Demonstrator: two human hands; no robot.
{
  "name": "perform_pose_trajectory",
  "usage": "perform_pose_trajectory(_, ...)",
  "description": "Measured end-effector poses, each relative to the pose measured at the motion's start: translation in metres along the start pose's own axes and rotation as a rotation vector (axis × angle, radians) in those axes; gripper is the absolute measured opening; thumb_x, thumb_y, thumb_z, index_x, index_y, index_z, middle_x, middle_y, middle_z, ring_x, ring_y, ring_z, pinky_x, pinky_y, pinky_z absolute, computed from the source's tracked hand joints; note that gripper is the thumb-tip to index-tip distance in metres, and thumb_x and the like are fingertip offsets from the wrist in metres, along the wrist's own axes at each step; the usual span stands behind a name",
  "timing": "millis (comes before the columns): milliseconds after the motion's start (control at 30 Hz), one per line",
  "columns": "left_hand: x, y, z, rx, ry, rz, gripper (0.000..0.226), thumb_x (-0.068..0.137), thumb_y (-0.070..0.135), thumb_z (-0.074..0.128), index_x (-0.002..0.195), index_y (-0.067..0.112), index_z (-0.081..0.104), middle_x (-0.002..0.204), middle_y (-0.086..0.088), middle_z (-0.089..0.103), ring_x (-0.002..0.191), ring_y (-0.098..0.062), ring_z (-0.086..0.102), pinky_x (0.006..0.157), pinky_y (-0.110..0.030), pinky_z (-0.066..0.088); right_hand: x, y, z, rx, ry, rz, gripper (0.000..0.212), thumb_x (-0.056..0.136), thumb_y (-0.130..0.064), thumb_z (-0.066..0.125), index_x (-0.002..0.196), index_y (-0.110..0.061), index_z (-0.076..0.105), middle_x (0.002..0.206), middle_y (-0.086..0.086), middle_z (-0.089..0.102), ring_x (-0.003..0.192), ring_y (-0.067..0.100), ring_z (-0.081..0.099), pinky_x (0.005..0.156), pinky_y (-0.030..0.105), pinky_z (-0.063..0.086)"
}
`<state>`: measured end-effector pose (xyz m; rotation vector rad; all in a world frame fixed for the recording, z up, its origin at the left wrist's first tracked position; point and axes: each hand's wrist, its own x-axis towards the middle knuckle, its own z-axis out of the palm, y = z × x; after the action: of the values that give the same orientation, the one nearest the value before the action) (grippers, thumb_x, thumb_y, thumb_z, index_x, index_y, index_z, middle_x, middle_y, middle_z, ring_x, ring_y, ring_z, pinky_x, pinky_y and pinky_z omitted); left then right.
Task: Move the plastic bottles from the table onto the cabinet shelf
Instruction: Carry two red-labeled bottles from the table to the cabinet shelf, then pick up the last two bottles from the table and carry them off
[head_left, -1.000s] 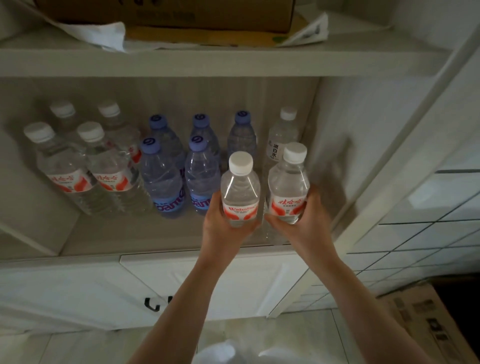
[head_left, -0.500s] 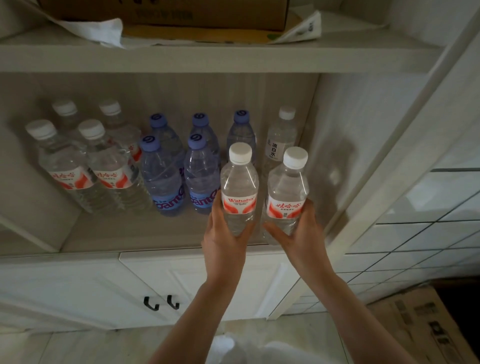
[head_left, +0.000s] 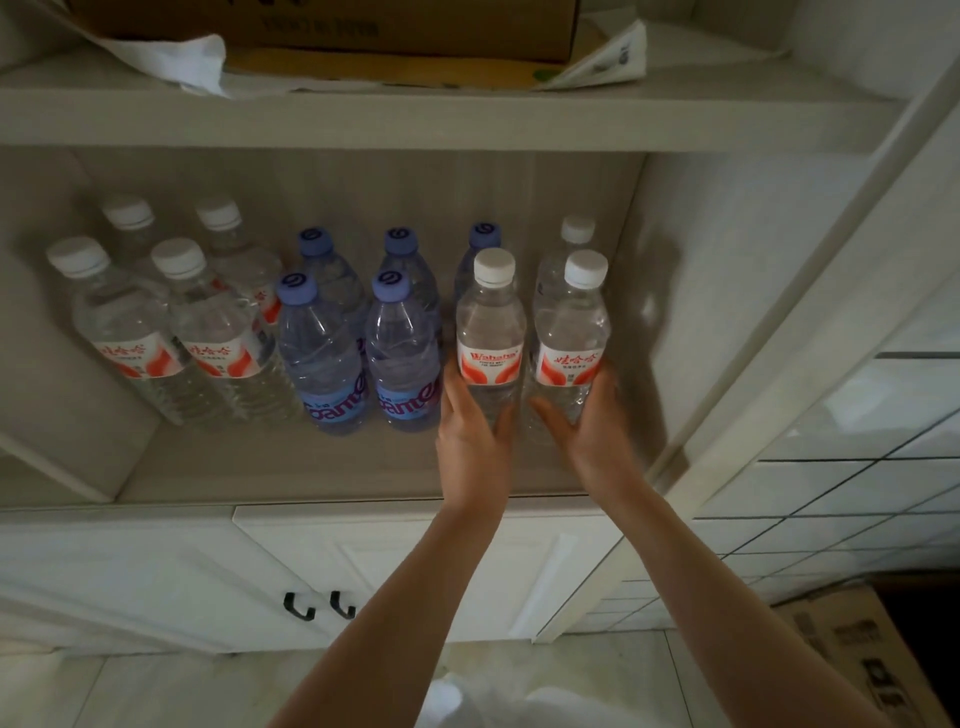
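Each hand holds one white-capped bottle low on its body, below the red label, which keeps both upright and the caps clear of the shelf above. The left hand (head_left: 470, 441) has its grip curled round the left bottle (head_left: 488, 332); the right hand (head_left: 589, 426) wraps the right bottle (head_left: 570, 332). Both sit at the right end of the cabinet shelf (head_left: 249, 467), just right of the blue-capped bottles (head_left: 363, 353) and in front of two far ones, filling the open near-row gap. Whether their bases touch the shelf cannot be told.
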<state>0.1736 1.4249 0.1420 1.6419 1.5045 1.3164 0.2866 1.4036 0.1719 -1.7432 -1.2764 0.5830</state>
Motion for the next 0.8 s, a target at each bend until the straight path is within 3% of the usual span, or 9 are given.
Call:
perform_pose_trajectory(133,0.009,-0.001,0.006,0.019,0.015,0.029,0.08,0.09,0.025,0.068,0.151,0.017,0.018,0.153,-0.008,0.038,0.138,-0.022,0.041,0.108,-0.032,0.041,0.014,0.003,0.001,-0.015,0.002,0.017,0.081,0.082,-0.03,0.073,0.146,-0.013,0.026,0.147,0.009,0.043,0.134,0.027,0.044,0.11,0.043,0.039)
perform_pose_trajectory(333,0.014,-0.005,0.012,0.087,0.039,0.027,0.08,0.091,0.028,0.066,0.151,0.022,0.014,0.152,-0.01,0.039,0.138,-0.026,0.042,0.106,-0.045,0.046,0.023,0.006,0.004,0.047,0.0,0.049,0.081,0.082,-0.034,0.073,0.147,-0.016,0.026,0.148,0.007,0.043,0.135,0.026,0.044,0.11,0.048,0.041)
perform_pose_trajectory(500,0.015,-0.003,0.012,0.092,0.029,-0.016,0.082,0.089,0.027,0.068,0.152,0.019,0.015,0.152,-0.01,0.039,0.138,-0.027,0.042,0.106,-0.045,0.046,0.025,0.007,0.005,0.073,0.01,0.062,0.081,0.081,-0.036,0.073,0.146,-0.018,0.028,0.147,0.005,0.044,0.134,0.025,0.045,0.109,0.045,0.041)
perform_pose_trajectory(633,0.012,-0.001,0.012,0.13,0.042,-0.041,0.084,0.088,0.034,0.068,0.152,0.021,0.014,0.15,-0.01,0.043,0.134,-0.028,0.047,0.1,-0.048,0.05,0.026,0.009,0.003,0.099,0.012,0.121,0.079,0.078,-0.036,0.077,0.142,-0.015,0.035,0.142,0.006,0.051,0.129,0.026,0.052,0.104,0.038,0.046)
perform_pose_trajectory(800,-0.007,-0.007,0.006,0.081,0.03,-0.116,0.074,0.086,0.027,0.07,0.146,0.018,0.028,0.141,-0.008,0.052,0.125,-0.029,0.054,0.095,-0.048,0.052,0.008,0.021,0.006,-0.02,-0.007,0.174,0.068,0.083,-0.04,0.07,0.139,-0.019,0.038,0.134,0.002,0.058,0.122,0.023,0.057,0.093,0.029,0.046)
